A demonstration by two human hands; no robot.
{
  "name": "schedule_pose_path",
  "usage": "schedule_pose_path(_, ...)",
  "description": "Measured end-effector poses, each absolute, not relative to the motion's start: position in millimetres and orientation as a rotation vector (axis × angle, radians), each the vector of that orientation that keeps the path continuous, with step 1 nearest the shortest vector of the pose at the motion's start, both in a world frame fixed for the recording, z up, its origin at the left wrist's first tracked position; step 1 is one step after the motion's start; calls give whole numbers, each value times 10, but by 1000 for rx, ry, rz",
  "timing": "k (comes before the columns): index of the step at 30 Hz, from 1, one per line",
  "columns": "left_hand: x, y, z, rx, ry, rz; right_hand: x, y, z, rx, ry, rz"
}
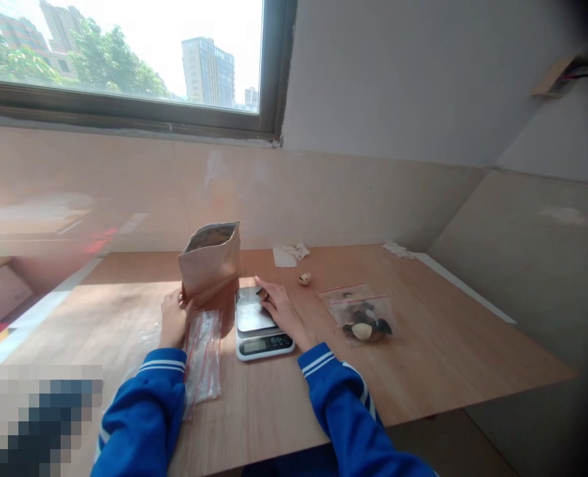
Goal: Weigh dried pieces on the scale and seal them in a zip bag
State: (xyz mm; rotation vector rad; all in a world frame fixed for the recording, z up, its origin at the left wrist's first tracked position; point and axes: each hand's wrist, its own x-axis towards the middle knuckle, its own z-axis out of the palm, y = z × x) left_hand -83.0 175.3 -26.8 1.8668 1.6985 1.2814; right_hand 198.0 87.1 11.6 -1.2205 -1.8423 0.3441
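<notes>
My left hand [173, 321] is closed at the lower left edge of an upright brown pouch [212, 265], its fingers partly hidden. The pouch's top gapes; its contents are too dim to make out. Over the silver plate of a white digital kitchen scale [254, 319], my right hand [281, 308] pinches a small dark curved piece [263, 295]. Whether that piece touches the plate I cannot tell. Flat clear zip bags [204, 354] with red seams lie beside my left wrist. To the right, another zip bag [358, 315] has several dark pieces and a pale one in or on it.
Behind the scale sits a small pale, shell-like thing [304, 279]. Crumpled white paper [294, 254] lies near the wall, with more white scraps [398, 250] farther right. The wooden table [443, 331] meets the tiled wall under a window [125, 59].
</notes>
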Motion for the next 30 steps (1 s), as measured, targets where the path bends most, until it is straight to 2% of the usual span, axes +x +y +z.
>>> schedule_pose_path(7, -824, 1689, -206, 1963, 1608, 1202, 1942, 799, 67, -1213, -1789, 377)
schedule_pose_path(13, -805, 1653, -185, 1897, 1725, 1085, 2257, 923, 27, -1360, -1521, 108)
schedule_pose_path(18, -821, 1670, -216, 1901, 1776, 1007, 2671, 1252, -269, -1597, -1440, -89)
schedule_pose_path(24, -820, 1663, -217, 1919, 1790, 990, 2869, 1333, -536, -1696, -1484, -67)
schedule_pose_path(30, -816, 1646, -195, 1937, 1813, 967, 2702, 1240, -423, -1472, -1279, 135)
